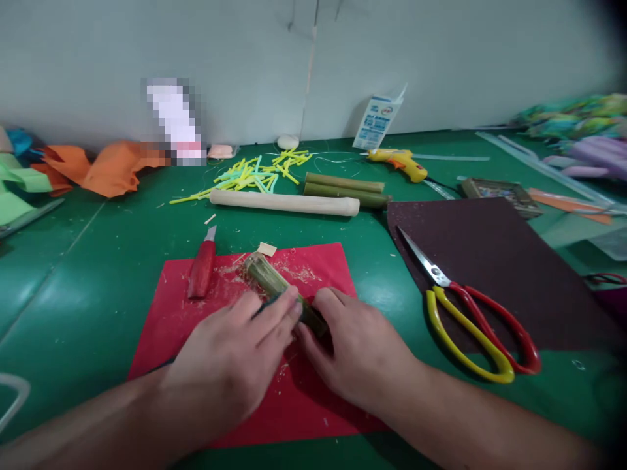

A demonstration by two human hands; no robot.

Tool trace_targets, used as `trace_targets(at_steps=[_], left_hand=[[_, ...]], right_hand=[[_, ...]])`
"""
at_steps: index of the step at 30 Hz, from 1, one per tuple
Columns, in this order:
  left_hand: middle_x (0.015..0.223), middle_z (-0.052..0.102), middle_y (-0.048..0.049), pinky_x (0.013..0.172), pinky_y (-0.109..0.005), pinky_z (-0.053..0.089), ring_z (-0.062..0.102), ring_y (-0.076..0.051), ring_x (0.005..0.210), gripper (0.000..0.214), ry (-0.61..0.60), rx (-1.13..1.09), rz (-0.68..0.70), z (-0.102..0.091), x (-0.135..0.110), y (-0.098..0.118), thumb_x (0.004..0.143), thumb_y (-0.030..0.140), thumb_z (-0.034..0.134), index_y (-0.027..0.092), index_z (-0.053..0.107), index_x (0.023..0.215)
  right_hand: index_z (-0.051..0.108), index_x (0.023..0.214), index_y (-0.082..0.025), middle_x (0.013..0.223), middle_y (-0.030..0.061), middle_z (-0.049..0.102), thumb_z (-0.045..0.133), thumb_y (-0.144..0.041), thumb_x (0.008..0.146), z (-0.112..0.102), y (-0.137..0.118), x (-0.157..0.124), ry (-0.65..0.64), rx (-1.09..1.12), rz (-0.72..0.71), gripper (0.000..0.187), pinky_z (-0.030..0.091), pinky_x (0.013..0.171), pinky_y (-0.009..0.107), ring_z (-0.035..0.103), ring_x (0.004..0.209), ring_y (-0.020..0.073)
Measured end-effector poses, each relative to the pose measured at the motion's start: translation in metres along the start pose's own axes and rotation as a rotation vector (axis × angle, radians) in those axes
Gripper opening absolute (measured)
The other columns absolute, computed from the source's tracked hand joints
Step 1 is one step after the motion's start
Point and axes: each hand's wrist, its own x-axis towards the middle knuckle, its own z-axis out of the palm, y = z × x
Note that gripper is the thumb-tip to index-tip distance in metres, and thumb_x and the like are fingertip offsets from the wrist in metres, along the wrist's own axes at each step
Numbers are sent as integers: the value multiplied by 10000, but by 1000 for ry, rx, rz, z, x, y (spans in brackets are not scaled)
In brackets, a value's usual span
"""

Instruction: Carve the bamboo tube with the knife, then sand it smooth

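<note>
A short length of green bamboo lies slantwise over a red sheet, with fine shavings around its far end. My right hand is closed around the near end of the bamboo. My left hand is closed over a dark, narrow tool laid against the bamboo's side. Most of that tool is hidden under the fingers, so its kind is unclear. Left of the bamboo, a red-handled craft knife rests on the sheet, its blade pointing away from me.
Scissors with red and yellow handles lie on a dark sheet at right. Behind are a peeled pale stick, green bamboo pieces, cut yellow strips, a glue gun and a carton. Orange paper sits left.
</note>
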Motion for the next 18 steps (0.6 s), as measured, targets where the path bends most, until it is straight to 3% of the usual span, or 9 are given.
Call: trace_targets(at_steps=[4,8,11,14,17,18], left_hand=[[1268,548,-88,720,-360,520,570,-196,819,368,18,35,-111,1,1,0,857,96,394,111,556,1187],[1300,520,-81,755,-334,519,571,-199,917,378,-5,-64,6,0,1,-3,870,112,360,127,556,1193],[1281,538,-82,734,-341,521,571,-182,831,386,31,2,-144,1,1,-6,860,114,389,125,533,1219],[1302,519,-77,759,-333,519,568,-192,904,368,19,-95,-8,2,1,-8,862,132,401,120,547,1199],[1279,542,-65,770,-341,514,563,-201,948,369,27,-35,-132,2,3,-8,869,132,402,128,534,1214],[1276,542,-86,756,-344,516,566,-205,929,369,33,-33,-116,2,3,-7,865,112,385,102,544,1199]], right_hand=[[443,789,-188,737,37,556,418,-327,842,0,1,0,-1,5,17,150,295,516,273,518,612,165],[446,797,-188,746,38,561,428,-319,835,-1,1,0,8,23,6,138,300,516,272,517,615,163],[444,790,-192,734,34,556,424,-329,840,-1,0,0,13,13,11,148,291,509,272,510,606,164],[444,799,-194,739,30,553,431,-336,836,0,0,1,11,34,12,148,298,519,273,512,614,165],[439,779,-198,726,25,546,433,-349,835,1,0,1,7,27,35,161,296,520,274,503,602,162],[440,780,-198,727,25,545,436,-344,832,1,1,1,4,32,32,155,297,521,274,503,604,162]])
